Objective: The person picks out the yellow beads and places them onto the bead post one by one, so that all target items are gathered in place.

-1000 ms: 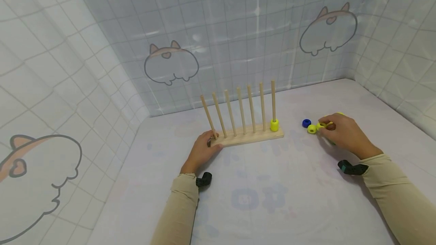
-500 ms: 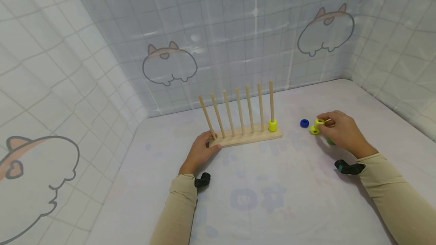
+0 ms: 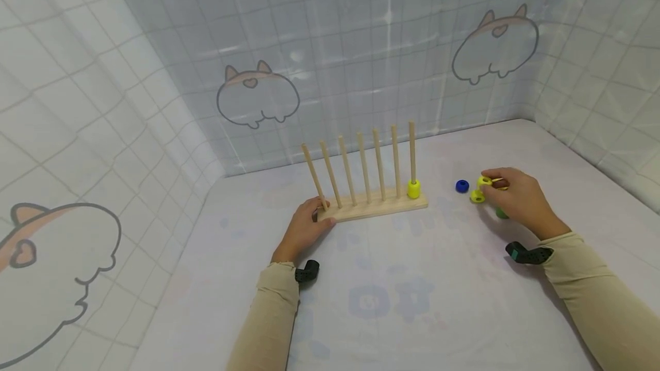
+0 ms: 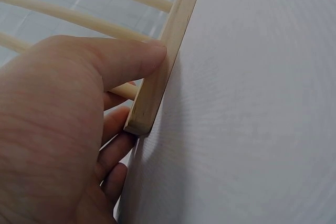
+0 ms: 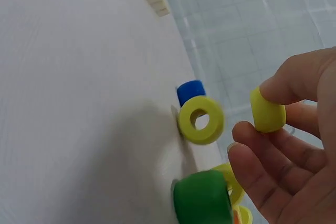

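Note:
My left hand (image 3: 302,231) grips the left end of a wooden peg rack (image 3: 378,207), thumb on the front edge of its base (image 4: 173,45) and fingers behind. Several upright pegs stand on the rack; the rightmost carries yellow beads (image 3: 413,189) at its foot. To the right of the rack, my right hand (image 3: 521,198) pinches a yellow bead (image 5: 268,113) between thumb and fingers, held off the table. Close to it lie another yellow bead (image 5: 186,123), a blue bead (image 5: 190,93) and a larger green bead (image 5: 202,198).
More yellow beads (image 5: 244,215) and a bit of orange show behind the green one, partly hidden by my hand. A pale printed cloth (image 3: 371,331) covers the table. Tile-patterned sheets (image 3: 350,44) rise at the back and both sides.
My right hand has picked up a yellow bead and raised it slightly from the others, uncovering more of the green bead. The left hand stays on the rack.

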A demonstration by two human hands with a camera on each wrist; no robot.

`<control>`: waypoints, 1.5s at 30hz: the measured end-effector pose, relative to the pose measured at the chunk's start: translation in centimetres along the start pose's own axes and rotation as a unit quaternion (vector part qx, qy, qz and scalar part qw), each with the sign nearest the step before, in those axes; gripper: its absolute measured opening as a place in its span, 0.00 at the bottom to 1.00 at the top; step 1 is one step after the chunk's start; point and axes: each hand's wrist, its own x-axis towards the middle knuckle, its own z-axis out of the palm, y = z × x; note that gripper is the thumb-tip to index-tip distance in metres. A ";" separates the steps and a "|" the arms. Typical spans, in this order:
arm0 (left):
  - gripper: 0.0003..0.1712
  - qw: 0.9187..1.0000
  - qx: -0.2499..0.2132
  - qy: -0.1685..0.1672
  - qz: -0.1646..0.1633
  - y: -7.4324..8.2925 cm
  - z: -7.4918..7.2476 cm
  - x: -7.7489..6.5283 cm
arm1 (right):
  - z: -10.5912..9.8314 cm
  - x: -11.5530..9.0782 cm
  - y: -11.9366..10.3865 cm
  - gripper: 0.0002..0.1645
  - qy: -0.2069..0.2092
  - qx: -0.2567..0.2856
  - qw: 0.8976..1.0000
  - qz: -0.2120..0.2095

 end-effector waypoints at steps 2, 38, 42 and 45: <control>0.29 1.000 0.003 0.000 -0.001 0.0 0.0 0.1 | -0.1 0.0 -0.2 0.29 -0.005 0.010 1.000 0.017; 0.29 1.000 0.005 -0.007 0.005 -0.3 0.5 0.4 | 1.4 0.4 -2.3 0.28 -0.076 0.372 0.922 0.079; 0.29 1.000 0.009 -0.003 0.004 -0.5 0.5 0.5 | 1.7 0.4 -2.8 0.32 -0.084 0.356 0.926 0.093; 0.29 1.000 0.009 0.001 0.004 -0.8 0.5 0.5 | 1.7 0.5 -3.3 0.32 -0.087 0.382 0.913 0.110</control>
